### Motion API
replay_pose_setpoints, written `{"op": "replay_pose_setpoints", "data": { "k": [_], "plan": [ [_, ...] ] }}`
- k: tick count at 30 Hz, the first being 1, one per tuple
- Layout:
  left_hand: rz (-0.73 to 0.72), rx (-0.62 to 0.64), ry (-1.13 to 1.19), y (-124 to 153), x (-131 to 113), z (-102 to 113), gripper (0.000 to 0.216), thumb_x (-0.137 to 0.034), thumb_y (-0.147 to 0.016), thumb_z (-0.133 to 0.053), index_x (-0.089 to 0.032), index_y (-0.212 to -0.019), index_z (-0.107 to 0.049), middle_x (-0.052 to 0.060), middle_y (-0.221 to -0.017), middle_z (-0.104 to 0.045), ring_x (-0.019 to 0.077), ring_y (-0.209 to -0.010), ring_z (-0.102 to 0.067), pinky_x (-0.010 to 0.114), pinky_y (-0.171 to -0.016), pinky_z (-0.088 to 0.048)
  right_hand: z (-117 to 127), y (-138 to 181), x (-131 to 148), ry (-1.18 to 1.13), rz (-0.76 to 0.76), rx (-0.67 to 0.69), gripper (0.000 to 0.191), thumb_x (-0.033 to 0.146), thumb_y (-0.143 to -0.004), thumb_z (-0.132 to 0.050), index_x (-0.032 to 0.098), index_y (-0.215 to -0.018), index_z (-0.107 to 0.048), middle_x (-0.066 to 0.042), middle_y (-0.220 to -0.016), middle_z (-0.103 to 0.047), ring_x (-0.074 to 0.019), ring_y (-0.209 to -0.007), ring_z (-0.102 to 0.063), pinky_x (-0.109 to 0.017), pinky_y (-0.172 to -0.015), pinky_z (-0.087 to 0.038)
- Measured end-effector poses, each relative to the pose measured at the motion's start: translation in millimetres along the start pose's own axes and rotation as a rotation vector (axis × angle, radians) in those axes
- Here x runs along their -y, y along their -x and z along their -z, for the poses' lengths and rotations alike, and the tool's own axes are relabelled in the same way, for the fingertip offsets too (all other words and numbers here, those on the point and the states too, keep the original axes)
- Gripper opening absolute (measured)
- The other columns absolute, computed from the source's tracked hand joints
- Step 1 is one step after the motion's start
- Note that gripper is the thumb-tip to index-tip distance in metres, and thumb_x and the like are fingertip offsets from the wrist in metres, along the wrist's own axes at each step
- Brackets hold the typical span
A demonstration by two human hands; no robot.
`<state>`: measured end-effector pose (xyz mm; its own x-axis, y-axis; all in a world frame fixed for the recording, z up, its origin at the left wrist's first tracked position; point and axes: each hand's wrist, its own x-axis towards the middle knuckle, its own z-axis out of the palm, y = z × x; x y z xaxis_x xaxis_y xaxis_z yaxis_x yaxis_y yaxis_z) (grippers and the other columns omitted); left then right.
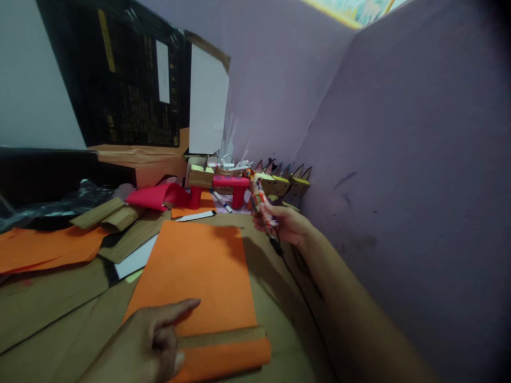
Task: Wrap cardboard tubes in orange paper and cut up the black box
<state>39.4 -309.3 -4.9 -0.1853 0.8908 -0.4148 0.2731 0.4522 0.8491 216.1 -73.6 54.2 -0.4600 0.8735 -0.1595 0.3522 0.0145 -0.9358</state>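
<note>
My right hand (287, 223) is wrapped around what looks like a glue gun (261, 199) with a patchy, colourful covering; a dark cord (297, 284) runs down from its lower end. It is held above the far right corner of an orange paper sheet (199, 266). My left hand (154, 340) hovers over or rests on the sheet's near left part, which I cannot tell. Its index finger points out, the other fingers are loosely bent, and nothing shows in it. Beside the thumb, a brown cardboard strip (223, 337) lies across the sheet, whose near end curls up in a roll.
Cardboard pieces (123, 218), more orange paper (48, 247) and a rolled pink sheet (157, 196) lie at left. Behind stand a pink-legged cardboard piece (231, 182), a marker (221, 201), white sticks (229, 143) and yellow boxes with pointed tops (299, 183). A purple wall (419, 186) bounds the right.
</note>
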Motion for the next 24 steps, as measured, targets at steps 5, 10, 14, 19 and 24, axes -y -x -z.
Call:
{"op": "replay_pose_setpoints", "data": {
  "k": [5,10,14,19,24],
  "plan": [
    [0.021,0.047,-0.019,7.0,-7.5,2.8,0.073,-0.020,-0.059,-0.053,-0.013,-0.132,-0.048,-0.008,-0.053,-0.042,0.0110,-0.054,-0.043,0.021,-0.057,-0.034,-1.3,60.4,6.5,-0.261,0.077,-0.018,0.015,0.036,-0.066,-0.059,0.021,-0.068,-0.059,0.000,-0.057,-0.055,-0.0098,-0.042,-0.040,-0.022,-0.039,-0.037],
    [0.018,0.044,-0.109,11.2,-4.3,5.0,0.070,-0.019,-0.063,-0.054,-0.021,-0.132,-0.048,-0.007,-0.057,-0.048,0.0129,-0.059,-0.049,0.023,-0.062,-0.037,-8.6,124.3,-8.5,-0.279,-0.073,0.048,0.035,0.056,-0.057,-0.070,0.023,-0.068,-0.065,0.002,-0.046,-0.047,-0.0089,-0.035,-0.031,-0.023,-0.033,-0.026],
    [-0.009,0.045,-0.148,13.1,-2.6,5.7,0.070,-0.017,-0.064,-0.053,-0.025,-0.134,-0.045,-0.007,-0.059,-0.051,0.0119,-0.060,-0.049,0.022,-0.059,-0.037,-16.5,159.4,-23.0,-0.147,-0.204,0.092,0.040,0.055,-0.062,-0.071,0.026,-0.090,-0.067,-0.001,-0.053,-0.055,-0.0139,-0.042,-0.046,-0.023,-0.037,-0.034],
    [-0.017,0.066,-0.155,13.2,-4.1,8.0,0.070,-0.018,-0.065,-0.053,-0.026,-0.134,-0.045,-0.007,-0.061,-0.054,0.0120,-0.060,-0.051,0.021,-0.059,-0.037,-25.1,173.0,-29.0,-0.036,-0.209,0.268,0.044,0.050,-0.068,-0.068,0.027,-0.105,-0.066,-0.010,-0.082,-0.071,-0.0292,-0.079,-0.068,-0.037,-0.067,-0.053],
    [-0.047,0.048,-0.138,11.5,6.7,6.5,0.069,-0.018,-0.065,-0.053,-0.029,-0.133,-0.046,-0.007,-0.061,-0.055,0.0118,-0.060,-0.051,0.020,-0.056,-0.035,-39.3,172.0,-24.7,-0.091,-0.242,0.276,0.046,0.046,-0.069,-0.069,0.026,-0.110,-0.064,-0.011,-0.103,-0.070,-0.0311,-0.099,-0.065,-0.041,-0.082,-0.052]
  ]
}}
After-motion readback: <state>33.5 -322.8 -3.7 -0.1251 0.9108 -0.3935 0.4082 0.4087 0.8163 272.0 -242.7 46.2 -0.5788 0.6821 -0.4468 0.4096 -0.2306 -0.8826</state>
